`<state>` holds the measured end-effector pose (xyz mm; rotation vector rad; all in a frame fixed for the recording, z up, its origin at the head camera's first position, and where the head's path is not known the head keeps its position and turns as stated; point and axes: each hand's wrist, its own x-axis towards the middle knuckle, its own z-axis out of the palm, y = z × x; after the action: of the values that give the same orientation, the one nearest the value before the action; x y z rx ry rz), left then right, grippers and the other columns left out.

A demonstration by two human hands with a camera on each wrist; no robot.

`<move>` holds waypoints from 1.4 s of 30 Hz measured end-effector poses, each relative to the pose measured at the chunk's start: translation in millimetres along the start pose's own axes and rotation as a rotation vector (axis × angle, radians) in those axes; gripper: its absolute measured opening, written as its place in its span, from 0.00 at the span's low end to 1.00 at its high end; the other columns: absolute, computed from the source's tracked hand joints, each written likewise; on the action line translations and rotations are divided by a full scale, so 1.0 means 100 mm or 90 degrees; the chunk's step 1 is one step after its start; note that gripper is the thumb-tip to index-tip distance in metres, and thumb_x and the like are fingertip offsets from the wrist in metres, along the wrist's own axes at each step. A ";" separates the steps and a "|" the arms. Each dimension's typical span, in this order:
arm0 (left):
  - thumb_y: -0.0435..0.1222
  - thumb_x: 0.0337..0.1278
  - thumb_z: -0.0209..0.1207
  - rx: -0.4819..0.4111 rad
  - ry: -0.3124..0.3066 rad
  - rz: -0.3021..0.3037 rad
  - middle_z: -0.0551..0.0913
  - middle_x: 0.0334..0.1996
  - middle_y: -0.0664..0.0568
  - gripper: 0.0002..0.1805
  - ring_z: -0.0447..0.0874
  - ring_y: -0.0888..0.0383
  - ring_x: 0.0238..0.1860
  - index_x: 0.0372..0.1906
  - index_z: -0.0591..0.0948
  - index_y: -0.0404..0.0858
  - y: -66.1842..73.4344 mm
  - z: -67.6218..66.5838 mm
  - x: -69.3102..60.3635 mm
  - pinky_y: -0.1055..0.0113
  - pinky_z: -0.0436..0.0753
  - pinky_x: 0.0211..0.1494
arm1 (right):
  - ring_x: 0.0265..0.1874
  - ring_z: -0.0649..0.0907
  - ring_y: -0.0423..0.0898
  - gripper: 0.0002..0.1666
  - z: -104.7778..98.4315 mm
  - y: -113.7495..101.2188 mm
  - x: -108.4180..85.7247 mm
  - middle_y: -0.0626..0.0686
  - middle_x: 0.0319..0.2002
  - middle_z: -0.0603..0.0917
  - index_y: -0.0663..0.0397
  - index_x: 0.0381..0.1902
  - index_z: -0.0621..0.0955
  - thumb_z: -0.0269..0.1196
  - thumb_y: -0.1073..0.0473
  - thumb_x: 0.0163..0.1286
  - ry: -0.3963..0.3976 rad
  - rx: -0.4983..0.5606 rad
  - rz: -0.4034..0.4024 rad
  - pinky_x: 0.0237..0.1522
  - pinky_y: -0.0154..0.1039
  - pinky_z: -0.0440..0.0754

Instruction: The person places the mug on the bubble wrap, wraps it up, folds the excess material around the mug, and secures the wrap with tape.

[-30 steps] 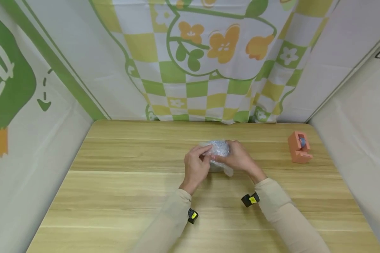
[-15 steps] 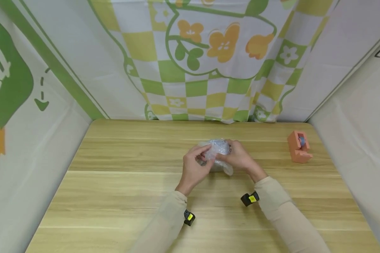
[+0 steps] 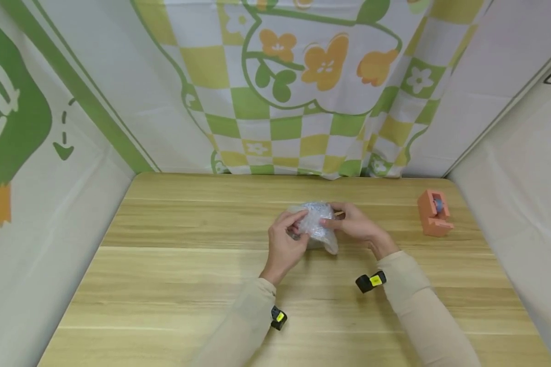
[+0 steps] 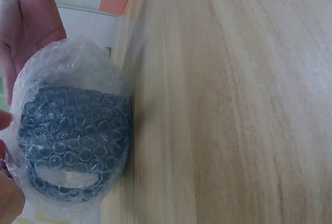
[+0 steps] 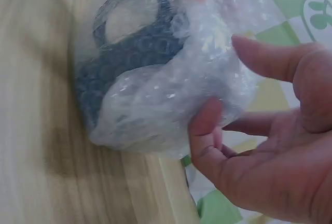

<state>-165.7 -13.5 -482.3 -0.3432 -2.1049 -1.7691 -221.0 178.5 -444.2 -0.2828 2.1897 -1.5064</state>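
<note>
On the wooden table (image 3: 174, 295), a wide stretch of board lies between the left edge and the hands, a narrower strip between the bubble-wrapped bundle (image 3: 319, 220) and the far edge, and a moderate gap between the right hand (image 3: 357, 224) and the tape dispenser (image 3: 433, 215), which stands near the right edge. The bundle rests on the board a little right of the middle, towards the back; through the plastic shows one dark object (image 4: 78, 125) with a looped handle. Two hands are on it: the left hand (image 3: 286, 243), fingers and thumb bent, holds its left side, and the right hand, half open with fingers curved, holds its right side between thumb and fingers, though how firmly is hard to judge. There is one dispenser, carrying one blue roll (image 3: 438, 205); two black wrist devices (image 3: 370, 281), one per sleeve; and one patterned cloth (image 3: 298, 102) behind the far edge.
</note>
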 end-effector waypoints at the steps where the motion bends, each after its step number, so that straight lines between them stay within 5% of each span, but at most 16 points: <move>1: 0.15 0.39 0.61 0.006 0.003 0.001 0.80 0.33 0.43 0.27 0.79 0.51 0.33 0.51 0.86 0.30 0.01 0.01 0.00 0.66 0.82 0.36 | 0.45 0.81 0.54 0.37 -0.01 0.01 0.01 0.69 0.55 0.78 0.76 0.72 0.63 0.63 0.63 0.73 0.002 0.007 0.006 0.43 0.41 0.85; 5: 0.16 0.45 0.63 0.040 0.031 0.025 0.80 0.32 0.44 0.22 0.78 0.54 0.31 0.50 0.87 0.29 0.03 0.06 -0.01 0.69 0.82 0.34 | 0.46 0.82 0.53 0.39 0.02 0.03 0.01 0.69 0.56 0.78 0.76 0.70 0.66 0.68 0.62 0.69 0.045 0.021 0.029 0.43 0.39 0.85; 10: 0.21 0.54 0.65 0.158 0.059 0.091 0.85 0.36 0.45 0.16 0.80 0.50 0.37 0.49 0.87 0.30 0.05 0.16 -0.05 0.64 0.82 0.41 | 0.43 0.81 0.52 0.35 0.05 0.06 0.02 0.66 0.52 0.77 0.76 0.64 0.71 0.70 0.65 0.64 0.107 0.039 0.043 0.40 0.37 0.85; 17: 0.26 0.63 0.63 0.283 0.037 0.161 0.86 0.45 0.43 0.13 0.77 0.46 0.46 0.52 0.86 0.28 0.07 0.22 -0.10 0.57 0.79 0.51 | 0.32 0.79 0.44 0.31 0.06 0.09 -0.01 0.60 0.43 0.76 0.78 0.60 0.70 0.68 0.68 0.63 0.126 0.090 0.058 0.40 0.45 0.86; 27: 0.33 0.69 0.58 0.340 -0.005 0.183 0.85 0.54 0.39 0.15 0.75 0.45 0.52 0.53 0.85 0.27 0.06 0.20 -0.16 0.55 0.76 0.57 | 0.38 0.86 0.47 0.31 -0.10 0.16 -0.13 0.60 0.48 0.77 0.83 0.65 0.62 0.56 0.62 0.78 -0.028 0.258 0.045 0.50 0.45 0.86; 35: 0.45 0.72 0.56 0.394 -0.007 0.181 0.84 0.57 0.42 0.22 0.73 0.46 0.54 0.55 0.85 0.31 0.02 0.21 -0.21 0.47 0.66 0.60 | 0.34 0.83 0.45 0.35 -0.01 0.07 -0.13 0.59 0.44 0.78 0.80 0.63 0.65 0.60 0.53 0.77 0.035 0.225 0.093 0.44 0.39 0.87; 42: 0.37 0.69 0.59 0.307 0.041 0.138 0.86 0.55 0.45 0.15 0.74 0.44 0.59 0.51 0.86 0.32 0.01 0.24 -0.21 0.46 0.65 0.66 | 0.30 0.82 0.42 0.36 0.06 0.02 -0.12 0.59 0.42 0.77 0.79 0.62 0.63 0.64 0.54 0.74 0.062 0.212 0.113 0.41 0.38 0.87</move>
<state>-149.0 11.2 -494.0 -0.3545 -2.2606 -1.0937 -207.7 179.3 -444.5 0.0933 1.9326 -1.7759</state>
